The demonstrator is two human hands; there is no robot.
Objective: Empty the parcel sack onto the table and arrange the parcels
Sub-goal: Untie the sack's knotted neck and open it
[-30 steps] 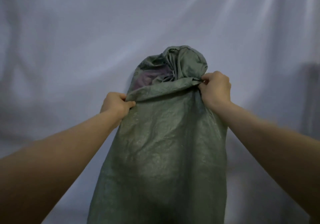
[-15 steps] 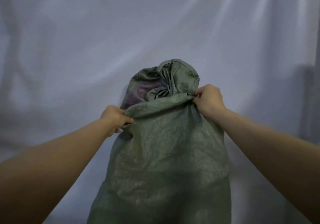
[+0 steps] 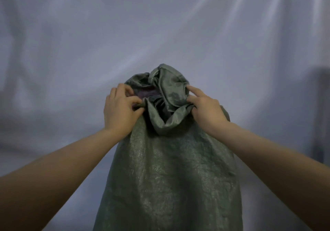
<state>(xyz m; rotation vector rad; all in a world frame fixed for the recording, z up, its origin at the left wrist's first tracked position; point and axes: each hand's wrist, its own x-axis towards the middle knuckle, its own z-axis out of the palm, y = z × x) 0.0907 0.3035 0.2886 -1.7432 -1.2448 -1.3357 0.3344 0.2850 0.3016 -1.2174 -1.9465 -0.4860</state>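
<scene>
both forearms reach out and the green woven sack (image 3: 167,168) hangs between them, soft and crinkly, probably slick. the left hand (image 3: 119,109) pinches a fold of the rim, the right hand (image 3: 205,109) bunches the opposite rim, forefinger straight. just beyond the knuckles the mouth gapes on something purple (image 3: 147,93). best hold looks like gathered cloth, not smooth wall. behind hangs a pale sheet (image 3: 89,34).

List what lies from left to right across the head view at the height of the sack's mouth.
White backdrop sheet → left hand, pinching the sack's rim → bunched mouth of the green woven sack, something purple showing inside → right hand, on the sack's right rim → dark shadow at the far right.
</scene>
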